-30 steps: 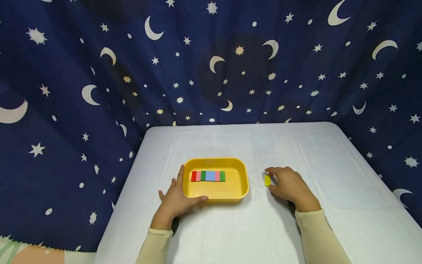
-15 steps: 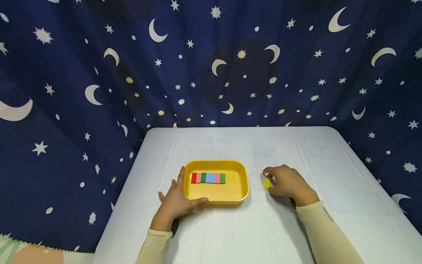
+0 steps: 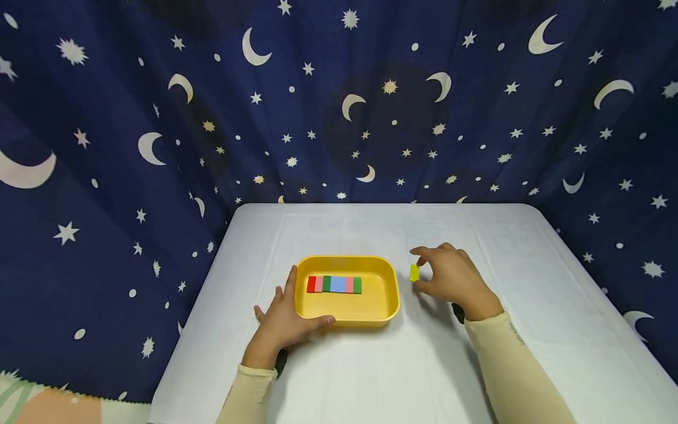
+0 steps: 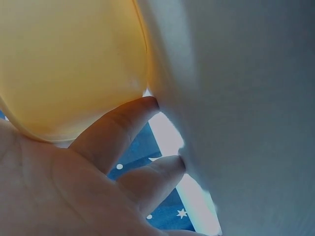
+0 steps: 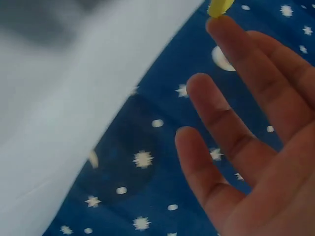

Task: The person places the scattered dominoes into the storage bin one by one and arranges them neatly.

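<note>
A yellow tray [image 3: 346,318] stands on the white-covered table. My left hand [image 3: 283,321] lies against its near left corner, index finger along the left side and thumb along the front. In the left wrist view, fingers [image 4: 133,120] touch the tray's outer wall [image 4: 74,73]. Inside the tray is a row of small coloured pieces [image 3: 335,285], red, pink, green and blue, side by side. To the right of the tray, my right hand [image 3: 452,280] pinches a small flat yellow piece [image 3: 415,272] between fingertips and thumb. That yellow piece [image 5: 219,7] is mostly cut off in the right wrist view.
A white cloth covers the table [image 3: 371,371]. Behind it and along both sides hangs a dark blue curtain [image 3: 318,106] with moons and stars. A patterned fabric [image 3: 58,406] shows at the lower left.
My right hand has lifted the yellow piece and carried it up and to the left, nearer the tray. My left hand and the tray have stayed in place.
</note>
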Available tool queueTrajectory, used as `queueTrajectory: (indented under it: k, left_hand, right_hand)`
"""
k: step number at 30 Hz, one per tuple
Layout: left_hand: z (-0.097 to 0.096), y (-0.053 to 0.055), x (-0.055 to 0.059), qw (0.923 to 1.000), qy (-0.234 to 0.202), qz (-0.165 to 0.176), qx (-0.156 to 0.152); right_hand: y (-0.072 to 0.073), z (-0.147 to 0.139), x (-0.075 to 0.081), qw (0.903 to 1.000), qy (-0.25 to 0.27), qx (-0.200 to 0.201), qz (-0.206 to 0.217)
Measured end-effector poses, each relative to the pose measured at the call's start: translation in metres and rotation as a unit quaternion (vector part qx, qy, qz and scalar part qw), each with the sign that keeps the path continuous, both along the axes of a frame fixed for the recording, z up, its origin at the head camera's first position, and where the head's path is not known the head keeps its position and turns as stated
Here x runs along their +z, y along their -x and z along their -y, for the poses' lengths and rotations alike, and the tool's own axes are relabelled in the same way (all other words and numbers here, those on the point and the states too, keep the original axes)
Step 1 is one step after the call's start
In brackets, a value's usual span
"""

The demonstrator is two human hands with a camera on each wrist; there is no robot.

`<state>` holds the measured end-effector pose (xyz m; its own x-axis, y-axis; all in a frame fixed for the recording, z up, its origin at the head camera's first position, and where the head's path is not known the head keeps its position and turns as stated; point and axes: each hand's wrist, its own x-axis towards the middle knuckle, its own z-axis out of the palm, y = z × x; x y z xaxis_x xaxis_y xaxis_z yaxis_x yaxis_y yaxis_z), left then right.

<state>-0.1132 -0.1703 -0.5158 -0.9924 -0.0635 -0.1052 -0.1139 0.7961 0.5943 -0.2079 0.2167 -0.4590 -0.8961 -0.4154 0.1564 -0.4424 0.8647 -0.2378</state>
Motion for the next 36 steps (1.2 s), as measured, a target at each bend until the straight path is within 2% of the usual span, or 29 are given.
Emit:
queueTrajectory:
  k: [6, 14, 26, 32, 36]
  left_hand:
    - [0.0, 0.0, 0.0, 1.0, -0.003, -0.002, 0.003]
    - [0.002, 0.0, -0.005, 1.0, 0.0, -0.001, 0.009]
    - [0.002, 0.003, 0.0, 1.0, -0.001, -0.008, 0.003]
    - [0.003, 0.004, -0.001, 0.9999, 0.009, -0.01, 0.001]
    - [0.004, 0.005, -0.004, 0.9999, 0.009, -0.012, -0.001]
  right_hand:
    - [0.005, 0.031, 0.023, 0.9992, 0.018, 0.021, -0.029]
    - [0.012, 0.077, 0.03, 0.9974, 0.028, 0.056, -0.036]
    - [0.018, 0.126, 0.016, 0.9933, 0.053, 0.102, -0.011]
    - [0.021, 0.141, 0.005, 0.9901, 0.059, 0.127, -0.004]
    - [0.021, 0.148, -0.001, 0.9881, 0.05, 0.144, 0.019]
